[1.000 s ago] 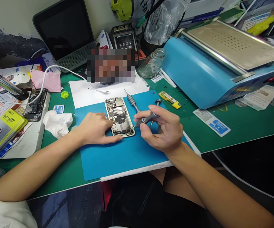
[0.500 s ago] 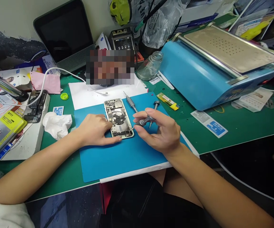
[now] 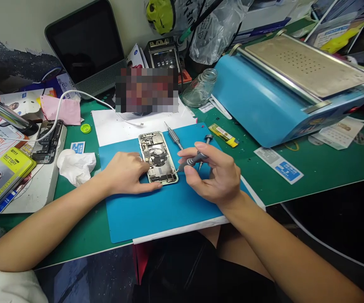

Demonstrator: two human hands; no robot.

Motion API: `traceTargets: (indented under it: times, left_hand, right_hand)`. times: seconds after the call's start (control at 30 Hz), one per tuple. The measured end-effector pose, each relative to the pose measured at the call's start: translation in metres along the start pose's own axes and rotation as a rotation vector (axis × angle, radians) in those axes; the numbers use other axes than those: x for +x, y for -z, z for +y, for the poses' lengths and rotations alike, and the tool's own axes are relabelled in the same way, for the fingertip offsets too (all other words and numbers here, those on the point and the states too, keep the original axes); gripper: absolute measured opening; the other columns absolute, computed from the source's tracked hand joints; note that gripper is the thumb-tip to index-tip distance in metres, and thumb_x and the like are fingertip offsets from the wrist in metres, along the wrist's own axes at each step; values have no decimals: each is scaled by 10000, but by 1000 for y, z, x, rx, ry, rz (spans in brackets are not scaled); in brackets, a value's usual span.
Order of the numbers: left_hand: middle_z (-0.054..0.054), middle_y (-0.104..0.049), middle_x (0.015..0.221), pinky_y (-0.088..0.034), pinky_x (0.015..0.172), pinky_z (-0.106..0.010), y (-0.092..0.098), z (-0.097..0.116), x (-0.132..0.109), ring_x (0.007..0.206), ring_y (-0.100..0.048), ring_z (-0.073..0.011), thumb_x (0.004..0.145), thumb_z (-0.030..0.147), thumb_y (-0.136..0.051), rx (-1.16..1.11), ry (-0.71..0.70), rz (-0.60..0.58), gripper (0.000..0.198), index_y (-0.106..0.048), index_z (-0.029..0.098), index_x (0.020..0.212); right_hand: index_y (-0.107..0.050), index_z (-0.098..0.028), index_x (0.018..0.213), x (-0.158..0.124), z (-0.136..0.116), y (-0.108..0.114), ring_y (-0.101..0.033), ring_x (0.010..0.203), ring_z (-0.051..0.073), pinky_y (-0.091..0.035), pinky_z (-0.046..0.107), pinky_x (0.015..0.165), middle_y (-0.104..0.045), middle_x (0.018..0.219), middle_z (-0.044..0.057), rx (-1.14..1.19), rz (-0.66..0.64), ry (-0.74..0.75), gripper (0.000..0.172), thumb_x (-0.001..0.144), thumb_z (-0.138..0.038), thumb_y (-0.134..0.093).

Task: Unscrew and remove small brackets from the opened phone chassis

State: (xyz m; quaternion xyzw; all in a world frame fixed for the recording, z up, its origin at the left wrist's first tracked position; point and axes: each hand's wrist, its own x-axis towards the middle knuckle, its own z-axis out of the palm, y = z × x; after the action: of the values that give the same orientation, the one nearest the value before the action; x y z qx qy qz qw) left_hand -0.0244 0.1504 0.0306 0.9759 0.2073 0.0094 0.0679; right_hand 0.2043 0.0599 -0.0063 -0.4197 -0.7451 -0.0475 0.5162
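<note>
An opened phone (image 3: 166, 162), its inner parts exposed, lies on the blue mat (image 3: 144, 216). My left hand (image 3: 125, 170) is closed against its lower left corner, fingers at the left side and thumb along the bottom edge. Between thumb and fingers, my right hand (image 3: 218, 174) grips a grey screwdriver (image 3: 191, 162), tilted, with its thin tip at the phone's lower right edge. Another screwdriver (image 3: 174, 135) rests on the mat beside the phone's upper right. Behind my right fingers, a further screwdriver (image 3: 208, 138) is partly hidden.
A blue machine with a metal plate (image 3: 251, 97) stands at the right, near a glass jar (image 3: 201, 88). Crumpled tissue (image 3: 77, 165) and another opened phone (image 3: 47, 141) are at the left. A white cable (image 3: 90, 93) crosses the back, before a dark-screened device (image 3: 85, 42).
My right thumb and fingers have shifted slightly on the screwdriver, whose tip stays by the phone's lower right edge. My left hand and the phone stay in place.
</note>
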Motion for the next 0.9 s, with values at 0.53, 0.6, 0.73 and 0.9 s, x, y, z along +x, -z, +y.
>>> traceTargets:
  times: [0.53, 0.6, 0.73, 0.9]
  left_hand:
    - [-37, -581, 572, -147, 527, -315, 0, 0, 1, 579, -553, -175, 925, 717, -494, 1, -25, 39, 624, -560, 184, 607]
    - [-38, -579, 570, -145, 527, -314, 0, -1, 1, 581, -554, -175, 925, 717, -491, 1, -27, 45, 626, -551, 184, 601]
    - [-36, -583, 573, -146, 532, -316, 1, -1, 1, 584, -546, -173, 928, 713, -489, -8, -28, 35, 619, -548, 187, 607]
    - [-30, -572, 566, -159, 526, -320, 0, 0, 1, 570, -531, -169, 929, 712, -494, -4, -35, 46, 615, -541, 194, 601]
  right_hand:
    - [-385, -286, 1530, 0, 0, -2, -766, 747, 165, -673, 256, 623, -790, 1013, 44, 42, 18, 6, 796, 837, -72, -713]
    - [-390, -300, 1522, 0, 0, -3, -761, 741, 157, -669, 250, 607, -789, 1015, 37, 53, 27, -14, 777, 847, -80, -704]
    - [-403, -326, 1509, -1, 0, -4, -762, 752, 164, -675, 263, 601, -779, 995, 23, 86, 44, -54, 749, 859, -86, -685]
    - [-439, -326, 1502, -2, 1, -4, -776, 802, 194, -692, 301, 619, -762, 1038, 39, 156, 91, -58, 760, 840, -49, -687]
